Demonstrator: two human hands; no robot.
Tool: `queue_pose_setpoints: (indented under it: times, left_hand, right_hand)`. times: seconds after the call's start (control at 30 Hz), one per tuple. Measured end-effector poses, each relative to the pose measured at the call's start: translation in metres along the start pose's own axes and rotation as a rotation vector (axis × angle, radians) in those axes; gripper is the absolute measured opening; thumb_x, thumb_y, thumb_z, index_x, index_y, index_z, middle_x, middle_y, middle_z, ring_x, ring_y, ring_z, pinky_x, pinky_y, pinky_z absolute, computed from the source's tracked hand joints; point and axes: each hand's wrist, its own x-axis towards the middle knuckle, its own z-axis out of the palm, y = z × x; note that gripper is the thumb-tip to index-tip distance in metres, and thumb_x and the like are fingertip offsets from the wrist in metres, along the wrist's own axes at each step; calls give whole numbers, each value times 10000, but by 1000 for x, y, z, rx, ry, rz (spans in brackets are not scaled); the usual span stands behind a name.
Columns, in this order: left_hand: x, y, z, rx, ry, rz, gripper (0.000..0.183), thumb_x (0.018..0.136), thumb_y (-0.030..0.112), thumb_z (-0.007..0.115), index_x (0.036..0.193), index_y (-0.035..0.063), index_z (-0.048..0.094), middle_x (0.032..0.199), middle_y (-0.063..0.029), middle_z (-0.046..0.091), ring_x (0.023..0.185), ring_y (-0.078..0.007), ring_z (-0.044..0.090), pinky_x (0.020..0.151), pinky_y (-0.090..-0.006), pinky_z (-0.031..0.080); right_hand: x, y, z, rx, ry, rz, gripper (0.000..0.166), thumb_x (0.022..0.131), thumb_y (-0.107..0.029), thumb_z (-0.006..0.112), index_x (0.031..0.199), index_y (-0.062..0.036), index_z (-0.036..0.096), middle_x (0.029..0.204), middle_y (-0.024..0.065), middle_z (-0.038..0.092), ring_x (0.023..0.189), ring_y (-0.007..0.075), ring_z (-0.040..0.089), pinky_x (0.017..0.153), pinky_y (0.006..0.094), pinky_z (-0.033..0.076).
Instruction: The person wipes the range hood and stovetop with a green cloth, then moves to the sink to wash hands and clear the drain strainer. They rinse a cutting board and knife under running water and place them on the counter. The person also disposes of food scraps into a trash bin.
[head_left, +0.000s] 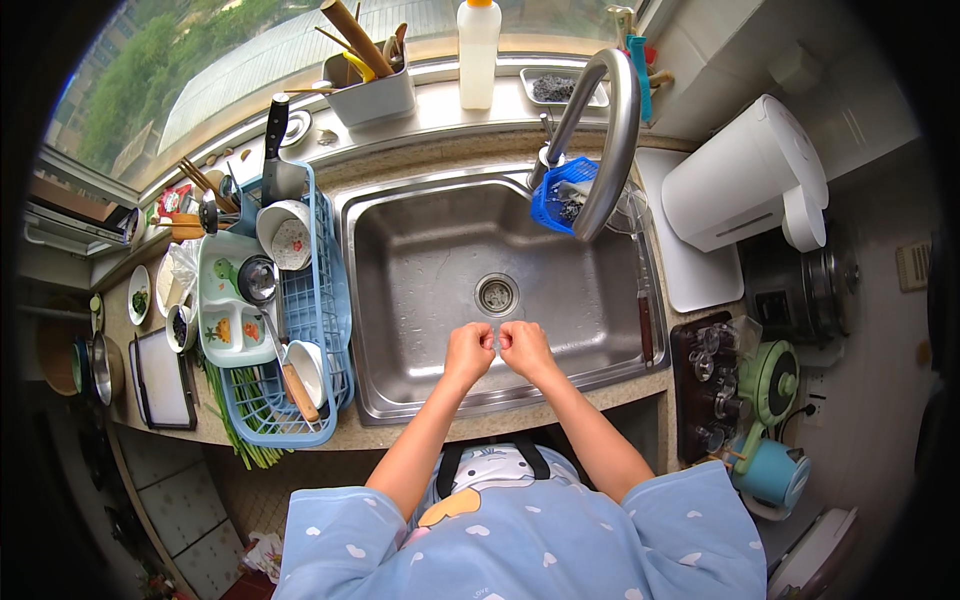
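My left hand (471, 352) and my right hand (525, 349) are side by side above the front part of a stainless steel sink (420, 247). Both are curled into loose fists, thumbs turned inward, with a narrow gap between them. Nothing shows in either one. Just beyond the knuckles lies the round drain strainer (497, 295) in the wet basin floor. A curved steel faucet (626, 127) arches over the back right corner, beside a blue plastic basket (551, 199). Along the right rim rests a knife with a brown handle (645, 330).
Left of the sink, a blue dish rack (326, 427) holds bowls, a divided plate (217, 262), a ladle (257, 279) and a cleaver (281, 176). Green stalks (247, 405) lie under it. A white container (742, 176), a glass tray (690, 375) and a blue kettle (772, 472) stand right.
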Motion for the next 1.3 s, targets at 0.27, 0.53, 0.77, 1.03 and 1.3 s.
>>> queue_pose_setpoints:
  times: [0.27, 0.53, 0.77, 1.03, 1.3]
  left_hand:
    - [-5, -49, 25, 452, -77, 17, 362, 658, -22, 518, 1000, 92, 556, 1260, -175, 423, 1158, -396, 403, 907, -382, 398]
    - [-17, -21, -8, 21, 333, 247, 67, 594, -62, 481, 602, 1, 458, 642, -177, 499, 629, -355, 519, 569, -418, 392]
    - [-22, -30, -12, -1, 227, 151, 64, 569, -32, 512, 609, 13, 490, 693, -164, 545, 604, -325, 519, 545, -389, 395]
    - [-20, -100, 20, 427, 247, 127, 399, 654, 70, 647, 1036, 49, 534, 1185, -182, 481, 976, -344, 532, 855, -378, 435]
    - [-19, -58, -21, 173, 99, 66, 226, 637, 36, 626, 854, 44, 560, 1043, -160, 577, 824, -338, 562, 681, -384, 441]
  right_hand:
    - [6, 51, 46, -128, -109, -22, 405, 661, -15, 582, 1055, -110, 580, 1056, 137, 583, 937, 308, 564, 824, 376, 457]
    - [-18, -17, -5, 104, 355, -93, 125, 633, 37, 519, 726, -37, 479, 704, 132, 538, 689, 334, 540, 607, 421, 426]
    - [-15, -1, 14, 36, 396, -121, 68, 656, 7, 520, 631, -51, 495, 648, 131, 556, 654, 339, 555, 593, 429, 442]
    - [-11, 30, 36, -204, 49, 110, 434, 666, -114, 609, 1097, -97, 554, 1152, 150, 526, 988, 306, 550, 847, 370, 453]
    - [-20, -12, 3, -41, 135, 110, 132, 694, -56, 569, 825, -59, 585, 1046, 139, 577, 917, 297, 565, 739, 410, 455]
